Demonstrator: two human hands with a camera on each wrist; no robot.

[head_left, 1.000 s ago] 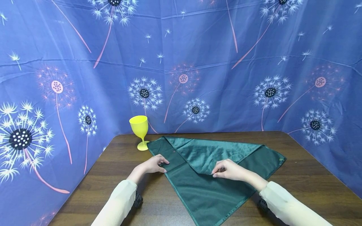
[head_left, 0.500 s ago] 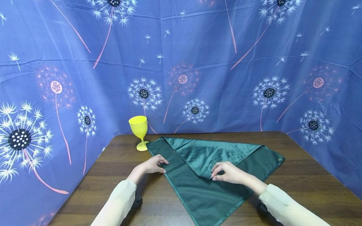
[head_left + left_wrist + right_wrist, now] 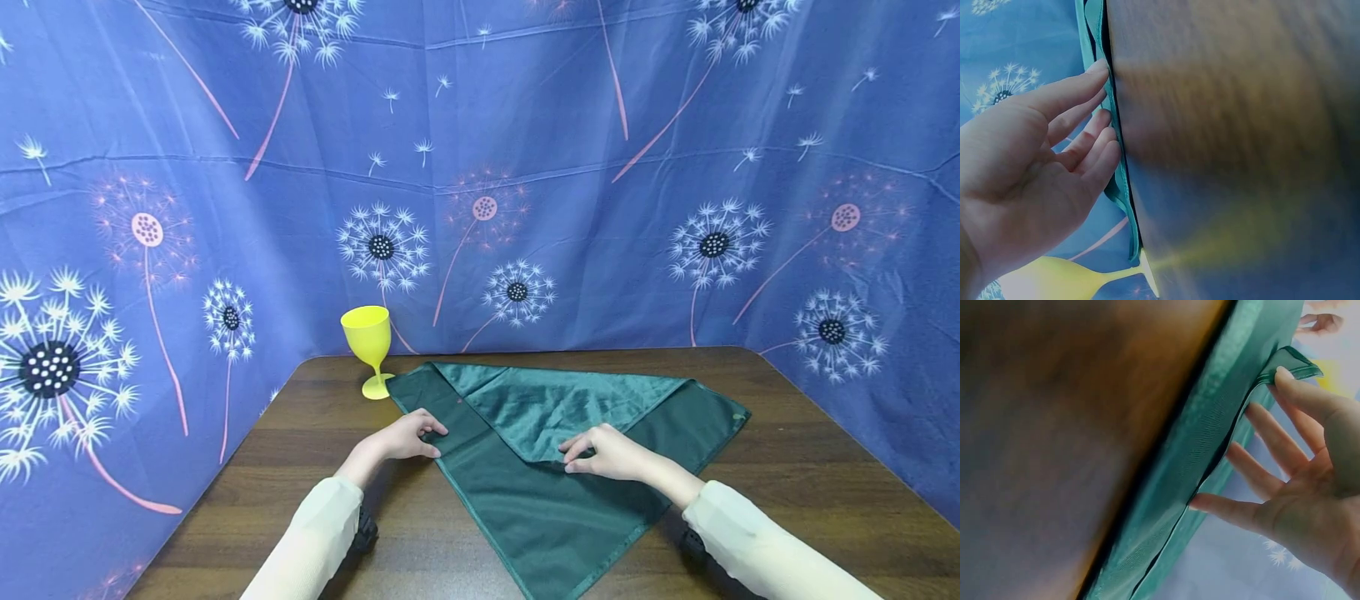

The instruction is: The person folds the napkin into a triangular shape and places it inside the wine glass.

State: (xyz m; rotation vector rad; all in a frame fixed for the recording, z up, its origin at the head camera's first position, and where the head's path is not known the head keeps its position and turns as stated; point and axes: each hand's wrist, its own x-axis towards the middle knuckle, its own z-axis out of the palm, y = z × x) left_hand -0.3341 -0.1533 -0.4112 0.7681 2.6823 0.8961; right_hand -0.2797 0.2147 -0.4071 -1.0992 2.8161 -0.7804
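A dark green satin cloth [image 3: 525, 517] lies on the table, its far part folded toward me as a shinier flap [image 3: 555, 408]. At the flap's near corner, my right hand [image 3: 611, 452] pinches the cloth between thumb and forefinger. The right wrist view shows the thumb [image 3: 1284, 376] on that corner [image 3: 1291, 361], with the other fingers spread along the fabric. My left hand [image 3: 405, 435] rests at the cloth's left edge, fingers loosely bent. In the left wrist view its fingertips [image 3: 1099, 67] touch the hem [image 3: 1124, 194].
A yellow goblet [image 3: 369, 337] stands upright at the back left, close to the cloth's far left corner. Brown wood-grain table [image 3: 300, 442] surrounds the cloth. A blue curtain [image 3: 585, 208] with dandelion prints hangs behind and at both sides.
My right hand and the flap's corner dip slightly toward me, then come back up a little. The cloth's right corner has shifted slightly left. The left hand stays in place.
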